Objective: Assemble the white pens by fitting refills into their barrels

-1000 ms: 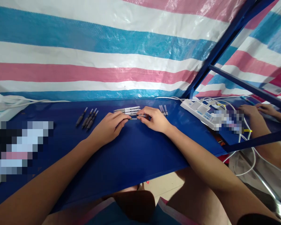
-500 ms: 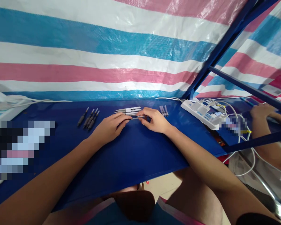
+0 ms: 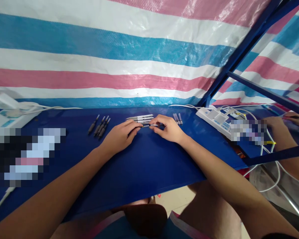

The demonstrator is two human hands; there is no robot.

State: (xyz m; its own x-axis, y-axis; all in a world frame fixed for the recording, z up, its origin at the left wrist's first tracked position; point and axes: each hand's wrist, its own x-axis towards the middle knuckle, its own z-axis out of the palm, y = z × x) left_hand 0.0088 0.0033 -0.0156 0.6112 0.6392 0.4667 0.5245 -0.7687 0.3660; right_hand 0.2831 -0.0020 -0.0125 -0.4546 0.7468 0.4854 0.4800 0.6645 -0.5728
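Observation:
My left hand [image 3: 122,135] and my right hand [image 3: 168,129] meet over the blue table top [image 3: 149,156], with a thin metal rod [image 3: 150,125] held between their fingertips. Just beyond my fingers lie several pale grey pen-shaped parts [image 3: 140,118] side by side. Farther left, several dark pen-shaped parts [image 3: 99,127] lie in a fanned group. Past my right hand sit several small grey tubular parts [image 3: 177,119]. The middle of the rod shows, but my fingers hide its ends.
A white power strip [image 3: 214,121] with tangled white cables stands at the table's right. Another person's hand [image 3: 272,122] rests beyond a blue metal frame bar [image 3: 276,156]. A pixelated object [image 3: 30,156] lies at left, near a white device [image 3: 7,114]. Striped tarpaulin walls rise behind.
The whole view has shifted slightly right and down. The metal rod remains between my fingers. The other person's hand has moved right.

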